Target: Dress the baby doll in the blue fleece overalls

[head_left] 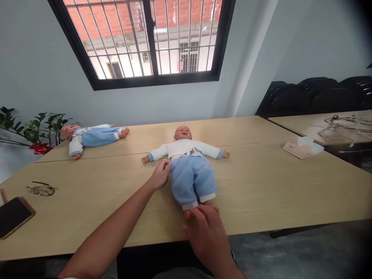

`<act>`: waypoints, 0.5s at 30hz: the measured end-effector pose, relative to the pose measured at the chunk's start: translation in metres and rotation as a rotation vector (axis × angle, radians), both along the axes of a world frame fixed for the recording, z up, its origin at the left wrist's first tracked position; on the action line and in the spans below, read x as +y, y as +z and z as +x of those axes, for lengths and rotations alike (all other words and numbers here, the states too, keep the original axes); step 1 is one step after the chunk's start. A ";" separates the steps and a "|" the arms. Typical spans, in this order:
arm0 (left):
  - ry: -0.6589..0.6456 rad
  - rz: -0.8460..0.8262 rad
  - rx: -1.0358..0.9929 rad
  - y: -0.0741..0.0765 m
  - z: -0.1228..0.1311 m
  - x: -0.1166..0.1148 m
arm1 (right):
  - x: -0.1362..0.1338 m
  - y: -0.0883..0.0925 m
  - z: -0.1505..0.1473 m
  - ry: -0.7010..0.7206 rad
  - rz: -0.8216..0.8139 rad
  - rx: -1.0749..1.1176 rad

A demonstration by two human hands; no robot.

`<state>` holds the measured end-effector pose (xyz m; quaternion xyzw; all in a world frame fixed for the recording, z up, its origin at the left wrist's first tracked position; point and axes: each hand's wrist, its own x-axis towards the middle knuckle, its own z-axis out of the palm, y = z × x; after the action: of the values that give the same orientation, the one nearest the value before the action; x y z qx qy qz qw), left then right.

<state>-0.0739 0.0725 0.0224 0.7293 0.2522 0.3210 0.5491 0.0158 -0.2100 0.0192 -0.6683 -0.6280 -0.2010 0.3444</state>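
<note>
A baby doll [190, 151] lies on its back on the table, arms spread, its head toward the window. It wears a white top with blue cuffs and light blue trousers [193, 176] with white ankle bands. My left hand [161, 174] is at the waist on the doll's left-of-picture side, fingers closed on the trousers' edge. Over the feet at the near end, my right hand [207, 228] has its fingers curled around them; it is slightly blurred and hides most of both feet.
A second doll [100, 136] in similar clothes lies at the back left, beside a potted plant [37, 128]. Glasses [42, 189] and a phone [16, 217] rest at the left. Papers [302, 147] lie at the right; cables [344, 124] are on another table, with black chairs [316, 95] behind.
</note>
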 end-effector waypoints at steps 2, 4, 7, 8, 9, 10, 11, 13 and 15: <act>-0.002 -0.044 -0.058 0.002 0.001 -0.003 | 0.010 -0.002 -0.013 -0.036 -0.053 0.030; -0.058 -0.109 -0.078 0.005 0.004 -0.002 | 0.019 -0.005 -0.015 -0.095 -0.071 0.048; -0.194 -0.237 -0.040 0.011 0.003 0.006 | 0.026 -0.011 -0.007 -0.151 -0.053 0.070; -0.245 -0.284 -0.014 0.013 0.002 0.010 | 0.026 -0.013 -0.004 -0.166 -0.046 0.081; -0.292 -0.326 0.014 0.015 0.000 0.015 | 0.025 -0.014 -0.001 -0.178 -0.045 0.095; -0.332 -0.360 0.039 0.018 -0.002 0.021 | 0.023 -0.016 0.000 -0.188 -0.051 0.110; -0.361 -0.382 0.056 0.021 -0.004 0.027 | 0.021 -0.017 0.001 -0.192 -0.058 0.123; -0.366 -0.389 0.042 0.026 -0.004 0.037 | 0.017 -0.018 0.001 -0.187 -0.072 0.148; -0.304 -0.358 -0.041 0.030 0.002 0.045 | 0.015 -0.016 0.001 -0.177 -0.081 0.181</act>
<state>-0.0717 0.1179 0.0526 0.6432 0.1814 0.1995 0.7166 0.0172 -0.1949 0.0029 -0.7500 -0.5405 -0.1440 0.3532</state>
